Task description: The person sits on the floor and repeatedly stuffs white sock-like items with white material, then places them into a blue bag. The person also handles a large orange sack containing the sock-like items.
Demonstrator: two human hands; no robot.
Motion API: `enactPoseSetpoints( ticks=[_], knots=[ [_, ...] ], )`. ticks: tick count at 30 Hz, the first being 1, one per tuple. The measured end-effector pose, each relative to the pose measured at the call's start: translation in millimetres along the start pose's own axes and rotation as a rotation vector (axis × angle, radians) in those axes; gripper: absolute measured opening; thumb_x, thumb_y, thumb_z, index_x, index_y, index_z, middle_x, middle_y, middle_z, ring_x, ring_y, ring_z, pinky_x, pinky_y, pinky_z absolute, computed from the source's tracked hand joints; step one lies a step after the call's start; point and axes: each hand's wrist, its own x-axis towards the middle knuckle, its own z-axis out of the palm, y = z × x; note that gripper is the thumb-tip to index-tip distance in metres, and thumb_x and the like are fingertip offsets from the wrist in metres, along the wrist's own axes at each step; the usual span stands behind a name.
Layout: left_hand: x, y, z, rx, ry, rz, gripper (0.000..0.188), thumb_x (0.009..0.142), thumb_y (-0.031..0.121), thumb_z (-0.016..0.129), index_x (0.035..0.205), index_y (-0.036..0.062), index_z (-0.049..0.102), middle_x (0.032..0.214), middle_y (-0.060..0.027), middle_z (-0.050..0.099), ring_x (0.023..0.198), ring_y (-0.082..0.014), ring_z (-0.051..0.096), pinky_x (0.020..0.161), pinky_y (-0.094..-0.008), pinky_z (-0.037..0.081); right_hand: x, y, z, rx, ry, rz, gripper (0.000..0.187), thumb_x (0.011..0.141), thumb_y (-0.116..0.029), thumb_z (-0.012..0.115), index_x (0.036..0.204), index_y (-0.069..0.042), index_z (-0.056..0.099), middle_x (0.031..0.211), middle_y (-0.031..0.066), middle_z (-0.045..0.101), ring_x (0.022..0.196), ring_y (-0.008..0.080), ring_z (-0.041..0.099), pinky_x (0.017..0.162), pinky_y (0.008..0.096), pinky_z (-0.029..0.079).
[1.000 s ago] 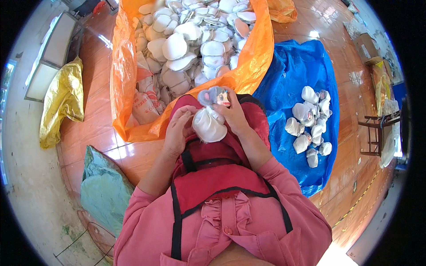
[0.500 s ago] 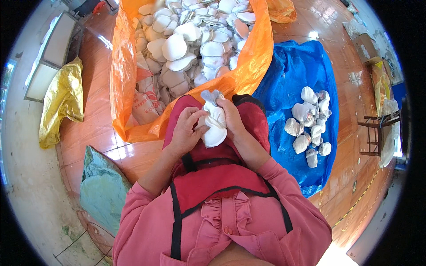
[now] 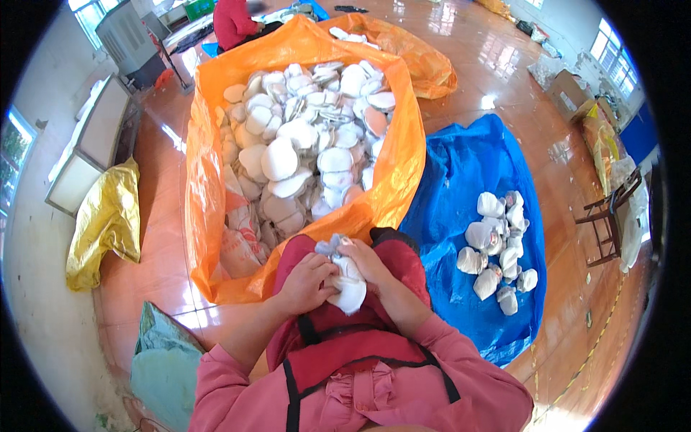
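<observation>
Over my lap I hold a white padded cloth piece [image 3: 350,291] with a bunched grey end at its top. My left hand [image 3: 309,284] is closed, its bent fingers pinching the bundle's left side. Around the upper right side my right hand [image 3: 367,263] is wrapped, thumb near the grey end. Just beyond my knees stands a large orange sack [image 3: 392,205], opened wide and heaped with flat, rounded white pads [image 3: 279,160]. To my right, several bundled white pieces [image 3: 479,235] lie on a blue plastic sheet [image 3: 450,288].
A yellow sack [image 3: 108,223] and a green sack [image 3: 167,374] lie on the left, near a white cabinet [image 3: 83,165]. Another person in red [image 3: 234,25] sits beyond the orange sack. At the right stand a wooden chair [image 3: 608,223] and a cardboard box [image 3: 568,95].
My view has tilted up, so everything sits lower and the seated person now shows. Both hands still grip the white piece, my left fingers now nearer its grey end.
</observation>
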Motion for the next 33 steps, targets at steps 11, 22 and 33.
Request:
enactPoseSetpoints(
  ticks=[11,22,33],
  knots=[
    [-3.7,22.8,-2.2,0.032,-0.07,0.093,0.018,0.072,0.017,0.069,0.083,0.0068,0.059,0.094,-0.0102,0.056,0.091,-0.0321,0.054,0.081,-0.0414,0.044,-16.0,-7.5,18.3,0.446,-0.127,0.29,0.03,0.097,-0.027,0.046,0.113,-0.004,0.058,0.1,0.0103,0.065,0.086,0.0204,0.065,0.079,0.0355,0.054],
    [0.5,40.0,22.2,0.212,-0.09,-0.125,0.036,0.07,0.039,0.075,0.081,0.0065,0.064,0.085,-0.0115,0.061,0.09,-0.0307,0.057,0.084,-0.0417,0.045,-1.7,15.2,3.6,0.048,-0.008,0.183,0.033,0.093,-0.026,0.051,0.111,-0.001,0.06,0.098,0.0113,0.067,0.085,0.0204,0.065,0.077,0.0345,0.054],
    [-10.5,51.0,19.0,0.273,-0.32,0.077,0.025,0.069,0.023,0.067,0.083,0.0049,0.058,0.084,-0.0107,0.056,0.089,-0.0291,0.057,0.079,-0.0439,0.043,-3.0,50.3,-15.6,0.357,-0.151,0.436,0.033,0.097,-0.029,0.049,0.117,-0.004,0.058,0.103,0.0083,0.066,0.09,0.0181,0.063,0.081,0.0341,0.052]
  ],
)
